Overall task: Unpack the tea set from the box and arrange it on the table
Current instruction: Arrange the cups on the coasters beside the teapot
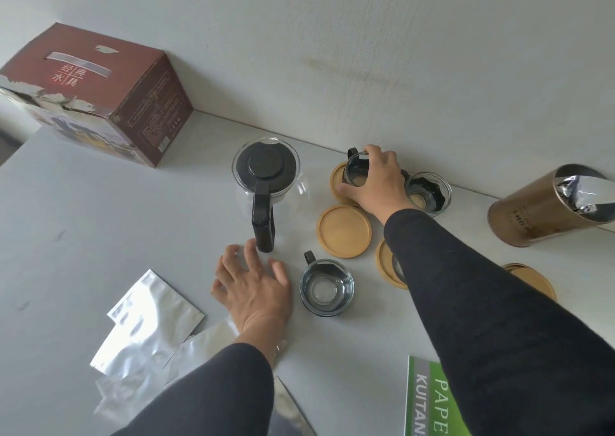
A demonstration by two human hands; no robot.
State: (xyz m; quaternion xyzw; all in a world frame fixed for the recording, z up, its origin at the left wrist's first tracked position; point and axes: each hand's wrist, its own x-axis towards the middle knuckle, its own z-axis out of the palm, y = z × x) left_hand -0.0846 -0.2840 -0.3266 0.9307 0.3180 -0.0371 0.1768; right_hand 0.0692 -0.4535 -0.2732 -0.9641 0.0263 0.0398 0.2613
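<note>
A single head-worn wide-angle view looks forward and steeply down over the grey table [100, 219] towards the white wall [399, 53] behind it. It sits close, with both sleeved forearms entering from the bottom edge.

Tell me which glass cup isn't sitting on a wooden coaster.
The glass cup with the black handle nearest the left hand; it stands on the bare table, while the other two rest on coasters by the wall.

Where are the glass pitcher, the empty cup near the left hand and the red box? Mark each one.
glass pitcher [265, 166], head view, on its black lid.
empty cup [326, 287], head view, on its glass bottom.
red box [100, 79], head view, on its top face.
</note>
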